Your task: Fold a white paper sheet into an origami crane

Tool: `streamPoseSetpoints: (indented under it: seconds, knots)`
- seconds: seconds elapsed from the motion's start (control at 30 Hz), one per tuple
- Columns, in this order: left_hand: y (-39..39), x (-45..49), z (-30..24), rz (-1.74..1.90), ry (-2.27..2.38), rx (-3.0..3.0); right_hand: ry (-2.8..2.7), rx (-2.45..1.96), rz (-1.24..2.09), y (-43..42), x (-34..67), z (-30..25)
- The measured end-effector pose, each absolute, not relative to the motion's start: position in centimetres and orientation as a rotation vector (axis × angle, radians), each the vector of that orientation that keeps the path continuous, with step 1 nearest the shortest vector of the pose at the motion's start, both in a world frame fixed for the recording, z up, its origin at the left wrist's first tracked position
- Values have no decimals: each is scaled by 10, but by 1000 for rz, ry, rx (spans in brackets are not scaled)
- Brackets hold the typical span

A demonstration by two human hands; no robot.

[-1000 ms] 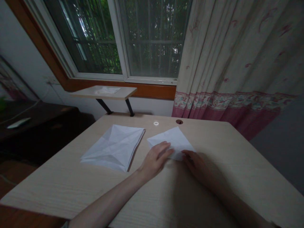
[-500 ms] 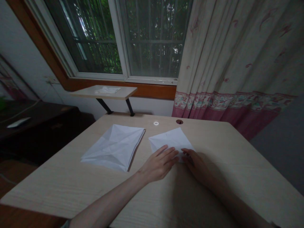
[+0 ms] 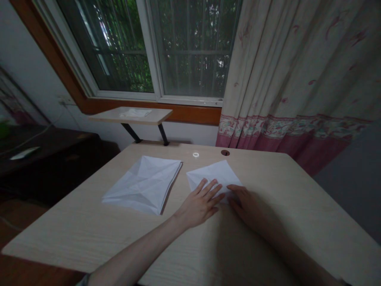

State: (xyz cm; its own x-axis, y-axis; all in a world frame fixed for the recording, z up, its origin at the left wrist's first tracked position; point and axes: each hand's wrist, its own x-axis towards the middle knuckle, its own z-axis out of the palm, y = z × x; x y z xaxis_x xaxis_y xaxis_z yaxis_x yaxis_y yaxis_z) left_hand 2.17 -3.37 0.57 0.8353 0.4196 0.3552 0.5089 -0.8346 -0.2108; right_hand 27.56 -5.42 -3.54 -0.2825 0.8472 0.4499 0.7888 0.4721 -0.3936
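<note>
A folded white sheet of paper (image 3: 212,172) lies flat on the table, its near edge partly covered by both hands. My left hand (image 3: 202,202) rests palm down on its near left part, fingers spread and open. At the paper's right side is my right hand (image 3: 244,204), its fingertips lightly bent on the surface and the thumb apart from the index finger; it looks open, though the covered corner is hidden. To the left lies a larger stack of creased white paper (image 3: 143,182), touched by neither hand.
The light wooden table (image 3: 119,242) has a small raised shelf (image 3: 157,116) at the back left, with crumpled white paper (image 3: 137,113) on it. A round cable hole (image 3: 225,153) sits near the back edge. A curtain (image 3: 268,99) hangs beyond the table, beside the window (image 3: 190,51).
My left hand's fingers have spread wider apart on the paper. The right hand has shifted very slightly, and the papers stay where they were.
</note>
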Motion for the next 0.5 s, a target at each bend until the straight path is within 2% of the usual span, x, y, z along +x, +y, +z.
streamPoseSetpoints:
  seconds: [0.5]
  knots:
    - [-35, 25, 2, -504, -612, -2834, -2403, -1374, -121, -49, 275, -46]
